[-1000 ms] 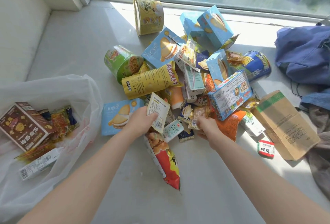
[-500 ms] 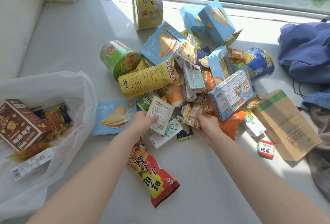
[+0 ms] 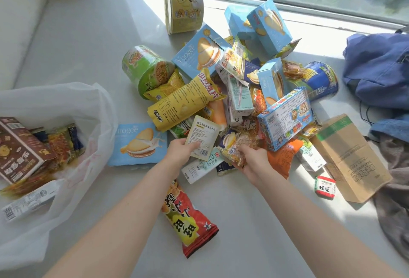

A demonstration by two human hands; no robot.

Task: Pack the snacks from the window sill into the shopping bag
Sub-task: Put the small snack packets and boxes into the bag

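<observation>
We find the translucent white plastic shopping bag [image 3: 66,98] lying open at the left of the pale grey window sill [image 3: 77,45], already holding a brown printed box [image 3: 17,151] and several small packets. Just beside its mouth lies a flat pale-blue biscuit box [image 3: 138,143]. Next, the left hand [image 3: 180,148] pinches a cream paper sachet with a barcode [image 3: 204,137] between thumb and curled fingers, at the near edge of the heap of mixed snacks [image 3: 239,100]. Nearer us, a red-and-yellow crisp packet [image 3: 188,218] lies alone on the sill. The right hand [image 3: 254,160], fingers curled, grips a clear-wrapped cluster of small snacks [image 3: 236,149] against the heap. A brown cardboard carton [image 3: 352,160] lies far right. We judge the step to be gathering a load in each hand, with most of the heap still unpacked. The next move calls for lifting both loads clear without dragging neighbours, then carrying them left to the bag's mouth. Against a second ago, both hands hold the same items, while the crisp packet has slid nearer and turned.
</observation>
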